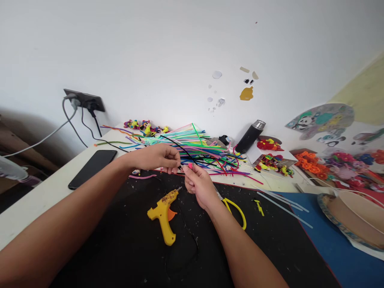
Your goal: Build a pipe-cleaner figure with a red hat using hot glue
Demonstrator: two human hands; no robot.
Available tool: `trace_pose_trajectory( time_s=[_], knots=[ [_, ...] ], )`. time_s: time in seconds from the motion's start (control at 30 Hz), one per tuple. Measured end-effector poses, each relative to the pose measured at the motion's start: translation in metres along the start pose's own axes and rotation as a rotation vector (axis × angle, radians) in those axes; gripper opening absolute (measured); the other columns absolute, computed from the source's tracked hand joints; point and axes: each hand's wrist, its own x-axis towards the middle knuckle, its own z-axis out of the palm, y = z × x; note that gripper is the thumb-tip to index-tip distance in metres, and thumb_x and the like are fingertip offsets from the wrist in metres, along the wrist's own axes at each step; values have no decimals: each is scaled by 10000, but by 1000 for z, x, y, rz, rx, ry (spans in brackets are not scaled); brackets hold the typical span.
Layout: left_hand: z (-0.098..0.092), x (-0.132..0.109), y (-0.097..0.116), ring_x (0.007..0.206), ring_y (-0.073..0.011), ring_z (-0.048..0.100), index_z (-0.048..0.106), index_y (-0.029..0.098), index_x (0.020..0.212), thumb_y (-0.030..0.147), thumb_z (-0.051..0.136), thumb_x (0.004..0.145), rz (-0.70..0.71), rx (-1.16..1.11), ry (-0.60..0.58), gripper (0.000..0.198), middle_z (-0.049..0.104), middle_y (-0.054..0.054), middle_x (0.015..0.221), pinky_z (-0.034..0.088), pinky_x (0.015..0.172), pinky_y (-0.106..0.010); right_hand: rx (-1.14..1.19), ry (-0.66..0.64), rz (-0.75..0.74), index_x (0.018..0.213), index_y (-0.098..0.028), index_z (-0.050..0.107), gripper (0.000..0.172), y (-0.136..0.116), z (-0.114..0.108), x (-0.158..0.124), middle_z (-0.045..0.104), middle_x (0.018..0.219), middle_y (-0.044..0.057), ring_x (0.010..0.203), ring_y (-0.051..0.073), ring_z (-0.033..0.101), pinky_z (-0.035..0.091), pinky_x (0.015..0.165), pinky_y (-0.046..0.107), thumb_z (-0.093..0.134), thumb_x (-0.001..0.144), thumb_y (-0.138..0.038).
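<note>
My left hand [160, 158] and my right hand [200, 185] meet above the far part of the black mat [120, 240]. The left fingers pinch a small black piece [180, 167], its kind too small to tell. Between my right thumb and finger is a small bright pink piece [190, 165], mostly covered by the fingers. Below the hands, a yellow glue gun [163, 216] lies on its side with its nozzle toward them. Yellow-handled scissors [240, 212] lie partly under my right forearm. Just behind the hands spreads a pile of colourful pipe cleaners [186, 140].
A phone [93, 168] lies at the left, near cables from a wall socket [84, 100]. Finished-looking pipe cleaner figures [147, 127] stand at the back. At the right are a black thermos [250, 136], clear glue sticks [285, 204], yellow scraps [259, 208] and a round container [354, 216].
</note>
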Motion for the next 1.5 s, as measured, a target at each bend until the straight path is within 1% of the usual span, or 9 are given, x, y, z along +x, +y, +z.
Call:
trace_pose_trajectory(
  time_s=[0.37,0.8,1.03,1.23,1.37,1.5],
  knots=[
    [0,0,2,792,-159,686,642,182,872,363,617,900,-2,13,-6,185,703,-6,809,538,714,-234,-10,-6,23,803,-209,502,462,-2,2,-2,357,523,-124,390,32,237,105,406,207,810,780,-553],
    [0,0,1,798,-173,678,643,202,861,394,652,865,-22,-12,-7,192,713,-8,814,527,730,-256,8,-11,30,807,-211,503,451,0,0,-1,363,527,-122,390,33,238,103,410,208,808,789,-543],
    [2,2,-2,806,-180,683,658,198,889,408,623,896,-25,34,6,213,719,-23,845,523,702,-250,-9,-17,31,829,-194,552,418,0,2,-2,356,518,-122,390,33,247,114,412,207,799,800,-530],
    [4,3,-5,788,-173,682,650,199,877,401,607,914,-5,91,13,209,705,-15,818,524,688,-237,-37,-22,45,848,-182,592,391,-2,3,-2,353,530,-119,402,34,239,113,413,208,805,781,-503],
    [4,3,-4,785,-170,681,650,202,866,374,609,904,-1,103,11,181,703,-12,810,517,681,-228,-31,-13,35,822,-193,560,386,-2,2,-2,356,536,-117,401,34,244,111,414,210,792,798,-500],
    [2,2,-4,784,-169,680,650,203,866,364,603,895,-16,83,11,170,708,-14,817,511,677,-225,-16,9,23,799,-213,500,426,-2,2,-2,364,532,-119,401,39,251,120,412,208,797,795,-519]
  ],
)
